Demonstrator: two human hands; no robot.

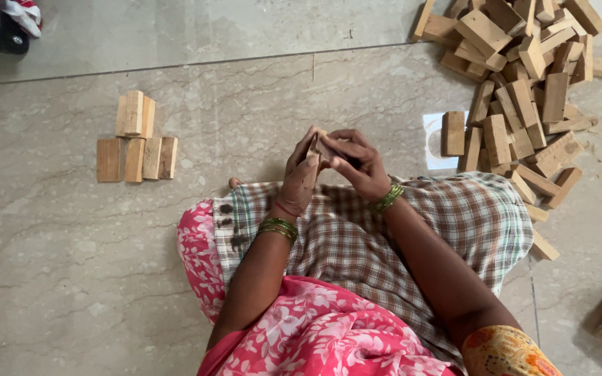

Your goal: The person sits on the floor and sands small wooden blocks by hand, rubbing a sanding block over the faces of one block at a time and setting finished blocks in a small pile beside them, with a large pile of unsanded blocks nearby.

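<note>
1. The person sits on the marble floor (71, 278) with a checked cloth (357, 237) over the lap. Both hands are raised together just past the cloth's far edge.
2. The left hand (299, 177) and right hand (357, 163) close on one small wooden piece (317, 145). Only a sliver of it shows between the fingertips, so its full shape cannot be told.
3. The left hand cups it from below and the side, while the right hand pinches it from above, fingers curled narrow.
4. Handling, as a judgement: it looks like dry, sawn wood, so light, stiff and not fragile. The raw faces should give good grip, though the edges may be rough or splintery.
5. Best hold seems to be across the two broad flat faces, thumb against fingers, leaving the ends free.
6. A neat stack of blocks (136, 139) stands on the floor to the left, well apart from the hands.
7. A loose heap of blocks (517, 90) spreads toward the floor's upper right corner, beside the person's knee.
</note>
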